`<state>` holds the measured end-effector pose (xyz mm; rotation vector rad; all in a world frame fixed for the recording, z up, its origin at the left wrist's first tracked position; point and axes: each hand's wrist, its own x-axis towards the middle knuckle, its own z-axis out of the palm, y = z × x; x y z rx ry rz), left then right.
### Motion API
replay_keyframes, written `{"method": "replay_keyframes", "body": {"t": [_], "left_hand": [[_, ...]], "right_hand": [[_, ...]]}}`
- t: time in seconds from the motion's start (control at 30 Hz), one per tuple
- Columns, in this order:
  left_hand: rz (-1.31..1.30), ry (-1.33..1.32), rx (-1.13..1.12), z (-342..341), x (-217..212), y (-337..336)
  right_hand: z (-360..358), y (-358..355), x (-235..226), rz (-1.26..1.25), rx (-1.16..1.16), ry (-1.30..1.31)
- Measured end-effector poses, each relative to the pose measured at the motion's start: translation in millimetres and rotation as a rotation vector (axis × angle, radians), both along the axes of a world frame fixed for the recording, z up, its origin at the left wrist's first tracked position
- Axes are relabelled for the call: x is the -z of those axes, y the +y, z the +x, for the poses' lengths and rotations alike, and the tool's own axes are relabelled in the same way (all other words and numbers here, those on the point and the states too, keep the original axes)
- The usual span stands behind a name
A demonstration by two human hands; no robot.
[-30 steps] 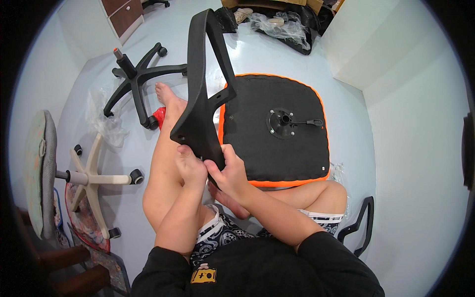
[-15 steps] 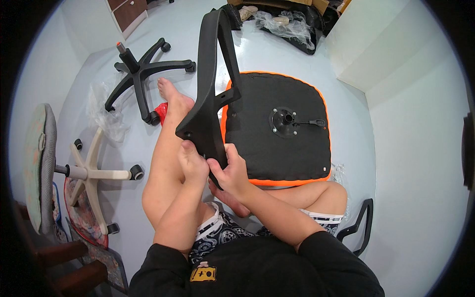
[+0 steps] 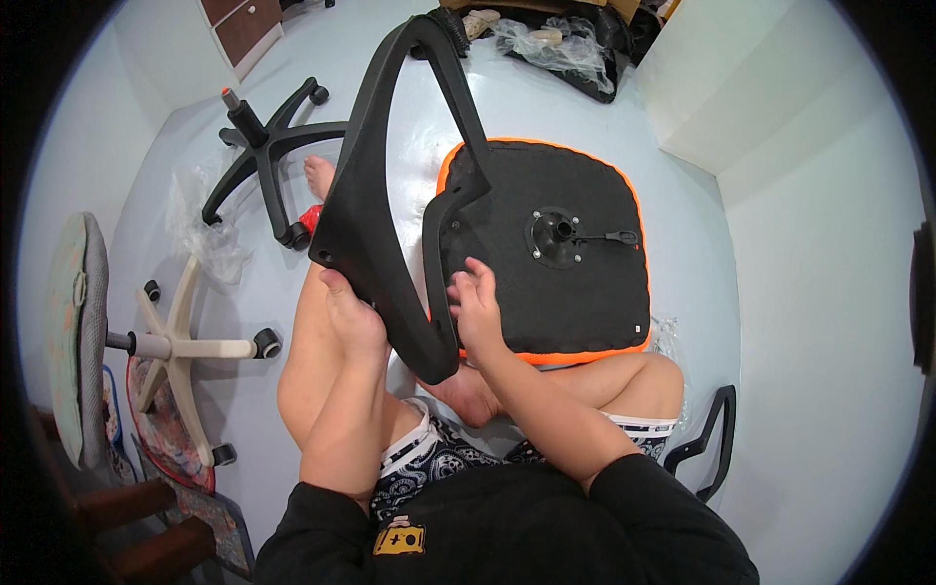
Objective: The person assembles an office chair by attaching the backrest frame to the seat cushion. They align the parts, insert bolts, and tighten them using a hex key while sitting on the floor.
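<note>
A black plastic chair armrest [image 3: 363, 200], shaped as a closed loop, stands tilted up in front of me. My left hand [image 3: 355, 320] grips its lower left side, the thumb lying on the outer face and the other fingers hidden behind. Beside the loop's right-hand bar is my right hand [image 3: 478, 314], its fingers apart and holding nothing; whether it touches the bar I cannot tell. Beyond it a black chair seat [image 3: 585, 312] with orange edging lies underside up on the floor. A round black mount [image 3: 553, 255] with a lever is bolted to the seat's middle.
A black five-legged wheeled base [image 3: 268, 151] stands at the far left, near clear plastic wrapping [image 3: 203, 219]. Nearer on the left is another chair [image 3: 175, 341] with a beige base. A second armrest [image 3: 717, 444] lies by my right knee. Bags and plastic [image 3: 561, 49] lie far back.
The armrest has turned so its opening faces me more, and its lower end has swung right. My right hand has let go and opened; my left hand has shifted slightly left.
</note>
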<state>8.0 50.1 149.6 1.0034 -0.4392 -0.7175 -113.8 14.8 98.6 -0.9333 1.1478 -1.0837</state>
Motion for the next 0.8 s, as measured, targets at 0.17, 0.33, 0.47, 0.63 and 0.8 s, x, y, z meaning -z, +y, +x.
{"method": "replay_keyframes", "body": {"t": [0.17, 0.33, 0.47, 0.63, 0.8], "left_hand": [[0.023, 0.031, 0.070, 0.6, -6.1, 5.1], [0.002, 0.312, 0.085, 4.1, -5.6, -5.1], [0.087, 0.407, 0.241, 15.1, -3.4, -18.1], [0.157, 0.299, 0.341, 4.5, 11.7, -26.0], [0.367, 0.283, 0.444, -14.5, 39.7, -32.4]], "right_hand": [[-3.4, -2.6, -4.8, 0.645, -0.336, -0.511], [-15.4, -3.7, -13.4, 0.632, -0.322, -0.714], [-24.4, -12.2, -39.6, 0.460, -0.134, -0.518], [-37.9, -26.1, -60.6, 0.048, -0.016, -0.205], [-19.0, -25.9, -56.9, -0.189, 0.033, 0.125]]}}
